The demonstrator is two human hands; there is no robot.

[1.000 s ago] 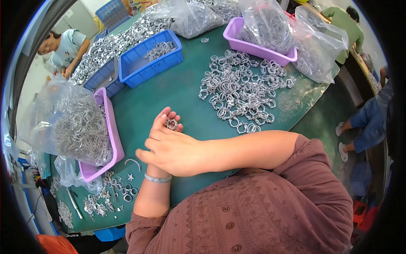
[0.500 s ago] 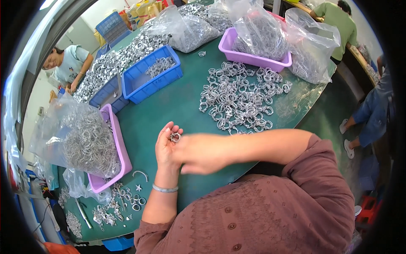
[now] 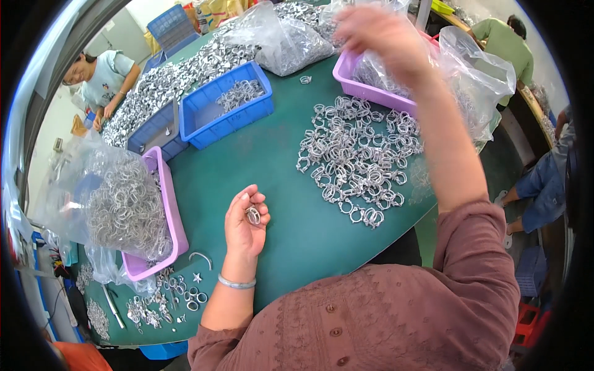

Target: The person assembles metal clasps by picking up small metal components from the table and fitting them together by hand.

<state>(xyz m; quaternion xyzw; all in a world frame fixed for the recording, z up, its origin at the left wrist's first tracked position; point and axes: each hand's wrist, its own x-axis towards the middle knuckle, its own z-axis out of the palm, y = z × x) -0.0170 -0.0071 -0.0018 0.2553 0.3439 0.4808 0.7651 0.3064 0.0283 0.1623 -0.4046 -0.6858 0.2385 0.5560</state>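
Observation:
My left hand (image 3: pixel 245 226), palm up with fingers curled, holds a silvery metal ring (image 3: pixel 253 215) over the green table; whether more rings lie under it I cannot tell. Up at the far right, my right hand (image 3: pixel 383 40) is smeared by motion above a purple basket (image 3: pixel 374 93) with a clear plastic bag of rings (image 3: pixel 368 71) in it. Its fingers are too blurred to read. Below that basket spreads a loose pile of silvery rings (image 3: pixel 356 145), right of my left hand.
A blue bin (image 3: pixel 229 119) with some rings stands at the back, beside a large heap of metal pieces (image 3: pixel 192 71). To the left, another purple basket (image 3: pixel 170 210) bears a bag of rings (image 3: pixel 124 210). Small loose parts (image 3: pixel 148 312) lie near the front. A co-worker (image 3: pixel 105 80) sits far left.
My right hand has swung from over my left palm up to the far right basket. My left hand keeps the ring. A few more rings lie at the pile's near edge.

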